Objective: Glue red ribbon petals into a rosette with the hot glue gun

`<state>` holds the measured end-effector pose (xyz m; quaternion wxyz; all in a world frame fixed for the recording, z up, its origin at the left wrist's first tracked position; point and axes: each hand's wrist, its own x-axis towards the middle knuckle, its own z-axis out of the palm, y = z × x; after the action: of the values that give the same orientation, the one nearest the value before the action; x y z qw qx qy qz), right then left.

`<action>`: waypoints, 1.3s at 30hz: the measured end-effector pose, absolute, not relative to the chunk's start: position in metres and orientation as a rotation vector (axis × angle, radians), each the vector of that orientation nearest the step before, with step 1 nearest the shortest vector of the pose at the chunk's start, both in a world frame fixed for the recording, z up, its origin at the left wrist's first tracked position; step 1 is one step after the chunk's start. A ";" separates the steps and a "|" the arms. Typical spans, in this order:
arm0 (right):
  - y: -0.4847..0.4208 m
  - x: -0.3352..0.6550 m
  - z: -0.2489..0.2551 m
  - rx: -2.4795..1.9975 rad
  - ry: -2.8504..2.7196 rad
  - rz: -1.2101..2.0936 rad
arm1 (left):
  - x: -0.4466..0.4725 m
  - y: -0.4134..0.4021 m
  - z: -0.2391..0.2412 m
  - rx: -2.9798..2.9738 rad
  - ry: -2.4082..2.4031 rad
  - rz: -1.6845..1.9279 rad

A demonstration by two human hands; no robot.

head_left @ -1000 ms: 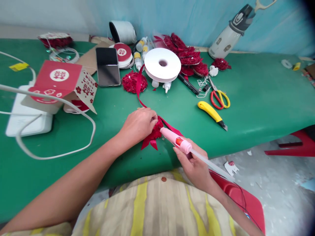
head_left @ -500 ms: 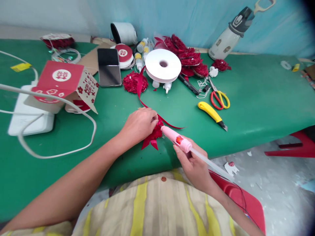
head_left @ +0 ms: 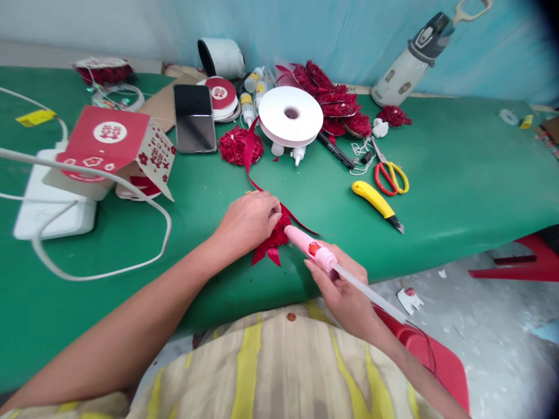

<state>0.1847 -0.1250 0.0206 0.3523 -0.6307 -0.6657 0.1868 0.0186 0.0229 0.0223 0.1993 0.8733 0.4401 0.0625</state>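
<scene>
Fingers of my left hand are pinched at a red ribbon rosette lying near the front of the green table; the hand hides much of it. Two pointed ribbon tails stick out toward me. My right hand is wrapped round a pink glue gun, with a long clear glue stick coming out of its back. The gun's nozzle is at the rosette's right side; I cannot tell whether it touches. A narrow red ribbon runs from beside the white spool down past my left fingers.
Yellow utility knife, its blade out, and scissors lie to the right. A phone, a red rosette and glue bottles sit farther back. At left are a red box and a looping white cable.
The glue gun and my right hand have shifted slightly left. The ribbon's loose end has dropped a little lower, closer to the gun. My left hand has barely moved.
</scene>
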 end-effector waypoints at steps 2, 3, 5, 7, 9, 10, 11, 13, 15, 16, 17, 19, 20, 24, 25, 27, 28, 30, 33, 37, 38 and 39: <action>-0.125 0.185 0.021 -1.626 -1.735 0.486 | 0.018 0.023 0.022 2.439 1.231 0.170; -0.125 0.185 0.021 -1.624 -1.742 0.488 | 0.018 0.023 0.022 2.438 1.231 0.169; -0.125 0.186 0.022 -1.627 -1.754 0.488 | 0.018 0.023 0.022 2.437 1.229 0.169; -0.126 0.185 0.023 -1.624 -1.757 0.492 | 0.018 0.022 0.022 2.435 1.231 0.166; -0.127 0.185 0.024 -1.608 -1.749 0.500 | 0.019 0.022 0.022 2.434 1.238 0.157; -0.128 0.185 0.024 -1.602 -1.744 0.500 | 0.019 0.022 0.022 2.436 1.241 0.152; -0.129 0.184 0.024 -1.600 -1.743 0.499 | 0.019 0.022 0.022 2.439 1.243 0.150; -0.130 0.184 0.025 -1.599 -1.748 0.479 | 0.020 0.022 0.023 2.446 1.246 0.150; -0.132 0.184 0.025 -1.594 -1.754 0.455 | 0.020 0.022 0.023 2.449 1.245 0.149; -0.134 0.184 0.025 -1.588 -1.758 0.442 | 0.020 0.022 0.023 2.449 1.245 0.149; -0.135 0.184 0.026 -1.582 -1.761 0.430 | 0.020 0.022 0.023 2.449 1.245 0.149; -0.136 0.185 0.027 -1.572 -1.771 0.405 | 0.020 0.022 0.023 2.452 1.243 0.149; -0.136 0.185 0.027 -1.565 -1.776 0.386 | 0.019 0.021 0.023 2.454 1.242 0.150; -0.134 0.184 0.024 -1.559 -1.767 0.344 | 0.019 0.021 0.023 2.456 1.242 0.157; -0.133 0.183 0.022 -1.566 -1.764 0.350 | 0.019 0.021 0.024 2.452 1.244 0.158; -0.130 0.183 0.020 -1.581 -1.753 0.373 | 0.019 0.021 0.024 2.442 1.247 0.159; -0.130 0.183 0.019 -1.583 -1.751 0.385 | 0.020 0.021 0.024 2.438 1.249 0.159; -0.128 0.183 0.018 -1.585 -1.745 0.416 | 0.020 0.021 0.024 2.435 1.252 0.159; -0.129 0.183 0.019 -1.585 -1.742 0.458 | 0.020 0.021 0.023 2.433 1.254 0.154; -0.130 0.183 0.018 -1.586 -1.694 0.460 | 0.019 0.022 0.022 2.428 1.243 0.154; -0.131 0.183 0.018 -1.593 -1.682 0.462 | 0.018 0.022 0.022 2.429 1.244 0.157; -0.131 0.183 0.017 -1.599 -1.678 0.467 | 0.018 0.022 0.022 2.429 1.246 0.159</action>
<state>0.1831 -0.1309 0.0171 0.3788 -0.6259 -0.6567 0.1829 0.0181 0.0217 0.0220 0.2020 0.8700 0.4462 0.0570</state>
